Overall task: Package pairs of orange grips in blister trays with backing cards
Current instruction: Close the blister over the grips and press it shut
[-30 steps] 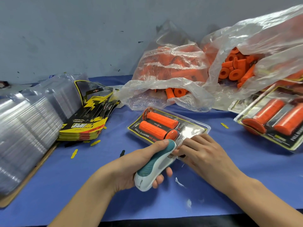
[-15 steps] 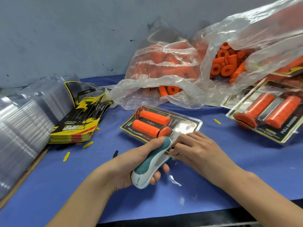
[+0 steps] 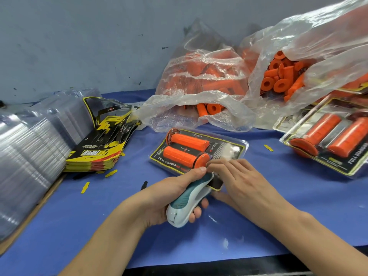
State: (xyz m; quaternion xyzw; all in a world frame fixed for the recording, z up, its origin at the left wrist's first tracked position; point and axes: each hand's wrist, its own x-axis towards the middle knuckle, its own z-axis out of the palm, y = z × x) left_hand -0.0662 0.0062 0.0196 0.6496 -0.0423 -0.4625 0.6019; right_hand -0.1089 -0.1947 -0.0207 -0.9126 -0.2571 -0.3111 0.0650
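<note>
Here the stapler [image 3: 189, 200] is gripped in the left hand [image 3: 169, 198], thumb along its top, its nose closed over the near corner of the pack [image 3: 199, 151], evidently to fasten tray to card. The pack, holding two grips [image 3: 182, 155], lies flat on the blue table [image 3: 298, 196] and is steadied there by the right hand [image 3: 237, 180], whose straight fingers are pressed on that corner.

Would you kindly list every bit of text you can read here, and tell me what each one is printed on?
"FULL DIAMOND": card of the blister pack being stapled, beside its lower grip.
"FULL DIAMON", cut off by the frame edge: finished pack at right.
"PRO TAPER", seen upside down: top of the backing card stack.
Small print on these cards: too small to read.
Stapler in the left hand: no legible text.
</note>
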